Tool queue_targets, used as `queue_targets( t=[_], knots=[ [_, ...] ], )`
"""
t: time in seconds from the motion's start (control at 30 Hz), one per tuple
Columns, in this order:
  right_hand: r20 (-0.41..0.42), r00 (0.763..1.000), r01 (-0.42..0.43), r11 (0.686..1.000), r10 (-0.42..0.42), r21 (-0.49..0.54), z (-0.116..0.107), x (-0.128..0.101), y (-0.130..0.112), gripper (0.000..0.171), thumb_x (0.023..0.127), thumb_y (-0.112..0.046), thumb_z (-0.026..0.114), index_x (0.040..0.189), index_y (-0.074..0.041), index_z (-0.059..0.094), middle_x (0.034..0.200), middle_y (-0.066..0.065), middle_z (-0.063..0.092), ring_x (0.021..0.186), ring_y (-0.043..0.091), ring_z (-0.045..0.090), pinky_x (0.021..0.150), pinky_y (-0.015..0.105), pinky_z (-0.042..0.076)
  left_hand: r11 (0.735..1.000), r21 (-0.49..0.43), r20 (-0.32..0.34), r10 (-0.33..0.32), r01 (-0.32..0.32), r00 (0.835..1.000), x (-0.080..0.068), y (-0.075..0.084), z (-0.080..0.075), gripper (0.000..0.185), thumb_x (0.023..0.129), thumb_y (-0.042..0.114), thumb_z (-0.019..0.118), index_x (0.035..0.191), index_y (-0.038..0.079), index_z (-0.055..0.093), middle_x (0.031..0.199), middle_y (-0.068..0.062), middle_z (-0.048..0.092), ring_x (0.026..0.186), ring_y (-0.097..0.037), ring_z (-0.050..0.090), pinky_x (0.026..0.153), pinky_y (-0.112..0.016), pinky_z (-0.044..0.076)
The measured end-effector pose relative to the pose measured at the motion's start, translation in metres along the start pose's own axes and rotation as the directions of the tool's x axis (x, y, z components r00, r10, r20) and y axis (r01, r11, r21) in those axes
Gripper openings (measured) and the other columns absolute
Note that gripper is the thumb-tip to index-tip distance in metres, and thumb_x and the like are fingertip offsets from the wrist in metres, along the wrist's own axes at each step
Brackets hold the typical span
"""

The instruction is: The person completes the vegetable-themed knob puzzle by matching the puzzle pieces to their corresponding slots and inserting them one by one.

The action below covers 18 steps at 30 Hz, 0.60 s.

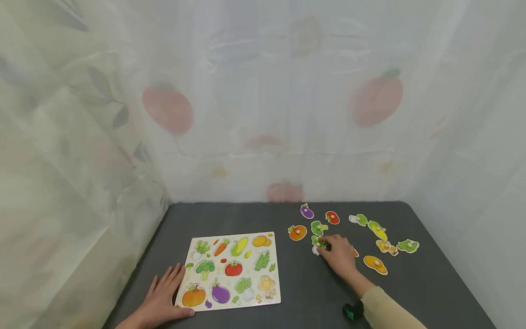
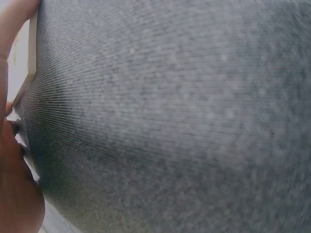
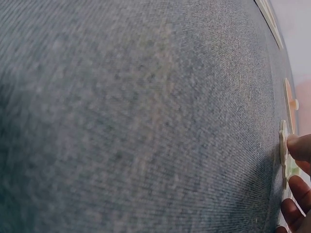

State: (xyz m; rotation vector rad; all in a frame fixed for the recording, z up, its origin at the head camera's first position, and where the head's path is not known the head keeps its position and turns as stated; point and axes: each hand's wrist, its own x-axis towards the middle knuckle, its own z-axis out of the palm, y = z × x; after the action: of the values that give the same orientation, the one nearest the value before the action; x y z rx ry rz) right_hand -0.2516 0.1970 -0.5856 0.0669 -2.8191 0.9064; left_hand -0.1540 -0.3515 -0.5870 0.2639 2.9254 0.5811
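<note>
The white puzzle board, printed with vegetables, lies left of centre on the dark table. My left hand rests at its lower left corner, fingers spread along the left edge and thumb by the front edge. In the left wrist view the board's side shows next to that hand. Thumb and fingertips of my right hand pinch a turnip piece with green leaves and a white root. The right wrist view catches this piece edge-on, close over the table, between thumb and fingers.
Around the right hand lie knobbed pieces: broccoli, pumpkin, eggplant, tomato, bok choy, corn, mushroom, peas and potato. An orange piece is mostly hidden behind the wrist.
</note>
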Motion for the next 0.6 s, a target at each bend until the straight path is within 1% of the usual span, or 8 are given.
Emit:
queue_targets(
  t=[0.27,0.4,0.6],
  knots=[
    [-0.008,1.000,-0.022,1.000,0.022,-0.005,-0.0013,0.0030,-0.0032,0.026,0.088,-0.026,0.081,0.109,-0.011,0.079,0.104,0.010,0.066,0.098,0.034,0.055,0.084,0.058,0.041,1.000,0.019,-0.011,-0.007,0.008,1.000,0.0003,0.0009,0.0004,0.127,0.068,0.075,0.079,0.160,0.002,0.031,0.163,-0.027,0.026,0.148,-0.052,0.016,0.108,-0.079,0.005],
    [-0.006,1.000,-0.025,1.000,0.025,-0.007,-0.0017,0.0026,-0.0042,0.026,0.088,-0.026,0.081,0.109,-0.010,0.078,0.105,0.011,0.066,0.098,0.034,0.055,0.085,0.058,0.041,1.000,0.009,-0.006,-0.012,0.012,1.000,-0.0014,0.0026,-0.0005,0.127,0.068,0.074,0.080,0.161,0.003,0.030,0.164,-0.027,0.025,0.149,-0.052,0.015,0.108,-0.079,0.004],
    [-0.014,1.000,-0.027,1.000,0.027,0.015,-0.0025,0.0001,-0.0052,0.025,0.089,-0.025,0.081,0.108,-0.010,0.079,0.107,0.012,0.065,0.099,0.034,0.054,0.084,0.056,0.040,1.000,0.010,-0.018,-0.003,0.003,1.000,-0.0019,0.0041,-0.0010,0.126,0.069,0.073,0.080,0.160,0.002,0.031,0.163,-0.027,0.026,0.148,-0.052,0.016,0.108,-0.079,0.004]
  ],
)
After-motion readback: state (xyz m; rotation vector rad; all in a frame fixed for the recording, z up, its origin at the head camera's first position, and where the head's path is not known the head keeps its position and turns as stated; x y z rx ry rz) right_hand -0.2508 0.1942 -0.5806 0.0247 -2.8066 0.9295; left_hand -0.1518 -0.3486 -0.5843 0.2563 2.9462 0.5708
